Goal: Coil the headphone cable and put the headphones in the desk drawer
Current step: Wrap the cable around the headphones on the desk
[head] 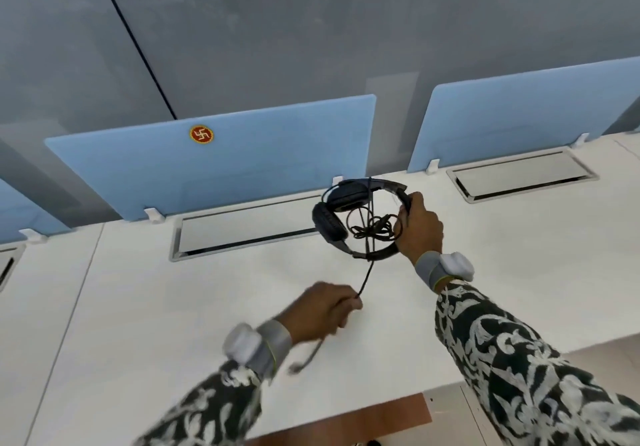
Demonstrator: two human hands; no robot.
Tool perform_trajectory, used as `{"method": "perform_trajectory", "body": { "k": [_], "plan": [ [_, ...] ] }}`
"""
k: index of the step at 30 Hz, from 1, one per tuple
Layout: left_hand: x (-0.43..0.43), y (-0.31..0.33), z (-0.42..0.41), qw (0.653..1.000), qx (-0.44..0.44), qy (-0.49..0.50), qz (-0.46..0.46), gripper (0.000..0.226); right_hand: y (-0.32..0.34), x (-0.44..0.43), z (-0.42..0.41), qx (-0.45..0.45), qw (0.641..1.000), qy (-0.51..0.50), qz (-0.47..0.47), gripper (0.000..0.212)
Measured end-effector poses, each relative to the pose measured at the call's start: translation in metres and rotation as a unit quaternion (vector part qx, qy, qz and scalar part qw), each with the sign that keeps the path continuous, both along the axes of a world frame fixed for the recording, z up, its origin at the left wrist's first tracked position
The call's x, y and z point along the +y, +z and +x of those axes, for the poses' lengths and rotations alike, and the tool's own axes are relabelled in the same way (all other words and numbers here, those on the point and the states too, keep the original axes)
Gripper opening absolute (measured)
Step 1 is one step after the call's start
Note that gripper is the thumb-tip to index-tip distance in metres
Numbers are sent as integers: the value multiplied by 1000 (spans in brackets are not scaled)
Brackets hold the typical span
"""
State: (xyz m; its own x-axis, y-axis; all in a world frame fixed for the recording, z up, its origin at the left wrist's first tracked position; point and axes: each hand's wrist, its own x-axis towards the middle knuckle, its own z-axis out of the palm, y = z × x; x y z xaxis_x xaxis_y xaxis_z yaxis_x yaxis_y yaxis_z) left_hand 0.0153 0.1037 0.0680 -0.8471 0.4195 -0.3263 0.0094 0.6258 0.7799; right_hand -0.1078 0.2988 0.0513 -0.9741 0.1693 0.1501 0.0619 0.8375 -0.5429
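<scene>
Black headphones (330,218) hang above the white desk (207,300), held by the headband in my right hand (420,225). A tangle of black cable (375,229) sits inside the headband loop. One strand runs down from it to my left hand (320,310), which pinches the cable end between its fingers. The plug end trails out below that hand, blurred. No drawer front is plainly visible from this angle.
Blue divider panels (214,165) stand along the desk's back edge. Metal cable hatches (242,229) (521,175) are set into the desktop. A brown floor strip (346,421) and a white cabinet top (450,407) show beyond the desk's near edge.
</scene>
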Motion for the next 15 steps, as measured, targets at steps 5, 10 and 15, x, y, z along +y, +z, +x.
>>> {"method": "perform_trajectory", "body": {
  "k": [5,10,15],
  "plan": [
    [-34,79,-63,921,245,-160,-259,28,-9,17,20,-62,989,105,88,25],
    [-32,66,-115,816,424,-148,-364,23,1,-10,44,-108,949,296,-19,33],
    [-37,11,-108,943,179,22,-280,28,-10,-2,49,-122,949,275,-93,15]
  ]
}}
